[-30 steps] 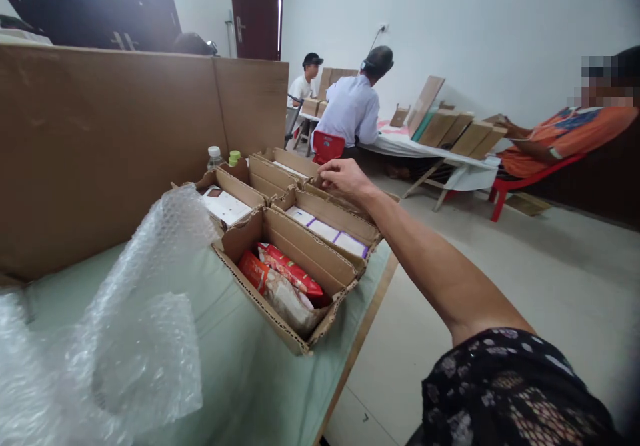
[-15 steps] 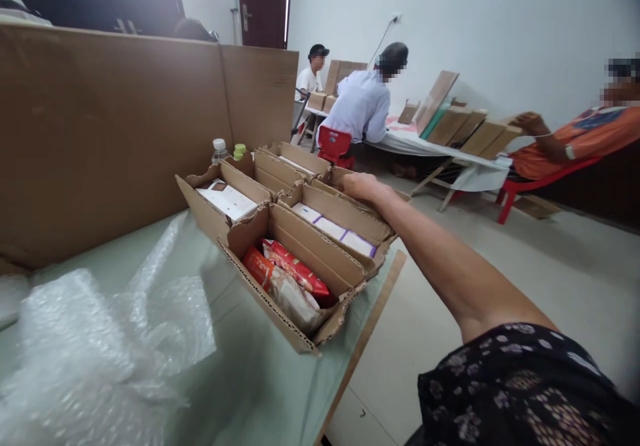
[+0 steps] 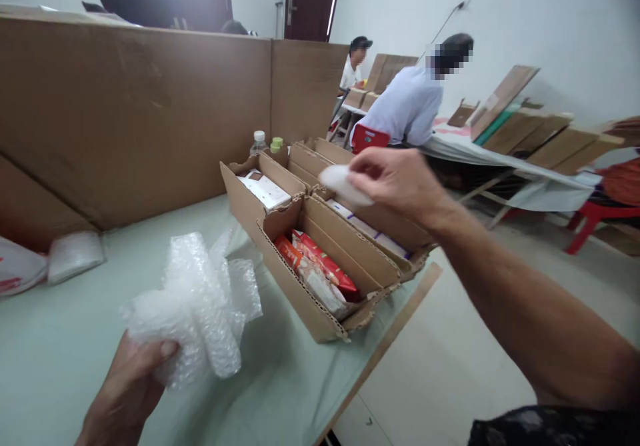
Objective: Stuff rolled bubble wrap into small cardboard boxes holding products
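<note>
My left hand [image 3: 133, 373] grips a crumpled bundle of bubble wrap [image 3: 200, 306] above the green-covered table, thumb pressed on top. What lies inside the bundle, if anything, is hidden. Pinched in my right hand [image 3: 395, 179] is a white, flat, oval thing [image 3: 345, 185], smeared by motion, so its kind is unclear. It hovers over the group of open cardboard boxes [image 3: 310, 299]. In the nearest box lie a red packet [image 3: 325, 266] and an orange-and-white packet [image 3: 310, 279]. Behind it, white boxes with purple edges [image 3: 370, 229] partly show; a white box [image 3: 265, 189] sits in the left compartment.
A tall cardboard panel [image 3: 150, 119] stands along the table's back. Near it are a clear bottle [image 3: 259, 143], a green-capped container [image 3: 277, 143] and folded bubble wrap [image 3: 75, 257]. The table edge [image 3: 380, 353] runs at right. People sit at another table [image 3: 540, 166] beyond.
My right hand has come back from the far boxes and now carries the white oval thing. My left hand has come into view, holding the bubble wrap off the table. The view has swung left.
</note>
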Demonstrator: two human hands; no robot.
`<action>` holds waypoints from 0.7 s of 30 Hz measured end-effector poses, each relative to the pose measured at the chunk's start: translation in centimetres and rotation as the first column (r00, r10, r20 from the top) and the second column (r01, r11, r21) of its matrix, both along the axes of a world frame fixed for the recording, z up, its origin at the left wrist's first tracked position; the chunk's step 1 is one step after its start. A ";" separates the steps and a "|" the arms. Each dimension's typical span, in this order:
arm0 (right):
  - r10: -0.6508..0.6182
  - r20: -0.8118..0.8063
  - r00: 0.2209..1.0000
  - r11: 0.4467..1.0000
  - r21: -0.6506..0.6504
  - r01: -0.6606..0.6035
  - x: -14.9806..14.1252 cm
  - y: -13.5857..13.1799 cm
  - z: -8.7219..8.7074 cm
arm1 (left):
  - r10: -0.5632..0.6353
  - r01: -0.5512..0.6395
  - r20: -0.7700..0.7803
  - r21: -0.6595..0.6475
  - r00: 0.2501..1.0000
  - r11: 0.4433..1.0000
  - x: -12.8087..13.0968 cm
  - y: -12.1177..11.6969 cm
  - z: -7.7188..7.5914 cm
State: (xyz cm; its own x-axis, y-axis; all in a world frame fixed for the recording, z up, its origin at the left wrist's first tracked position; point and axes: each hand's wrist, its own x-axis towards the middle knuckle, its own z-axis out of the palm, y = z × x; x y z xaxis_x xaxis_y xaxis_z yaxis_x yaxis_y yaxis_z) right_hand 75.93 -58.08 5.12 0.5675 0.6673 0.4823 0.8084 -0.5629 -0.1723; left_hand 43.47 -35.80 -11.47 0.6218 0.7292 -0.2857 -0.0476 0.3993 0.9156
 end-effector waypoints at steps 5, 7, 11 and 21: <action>0.403 0.151 0.903 0.911 -0.158 -0.381 -7.3 4.5 -2.1 | -0.076 0.076 0.015 0.003 0.997 0.997 1.8 -1.5 0.7; 0.483 0.187 0.856 0.874 -0.169 -0.456 -8.9 5.3 -2.5 | -0.071 0.071 0.022 0.008 0.997 0.997 1.5 -1.9 0.4; 0.646 0.257 0.718 0.763 -0.234 -0.603 -11.5 5.7 -3.4 | -0.076 0.076 0.007 -0.007 0.997 0.997 1.8 -2.4 0.2; 0.804 0.265 0.533 0.595 -0.377 -0.710 -14.3 6.5 -6.5 | -0.058 0.059 0.068 -0.015 0.996 0.998 2.8 -3.6 -0.9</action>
State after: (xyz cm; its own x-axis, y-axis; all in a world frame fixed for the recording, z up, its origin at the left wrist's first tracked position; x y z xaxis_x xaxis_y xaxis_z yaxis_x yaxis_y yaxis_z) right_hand 61.64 -51.54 -1.38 -0.3932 0.8593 0.3270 0.9099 0.3124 0.2731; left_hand 46.31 -39.42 -12.40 0.6817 0.6863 -0.2536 -0.0851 0.4186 0.9042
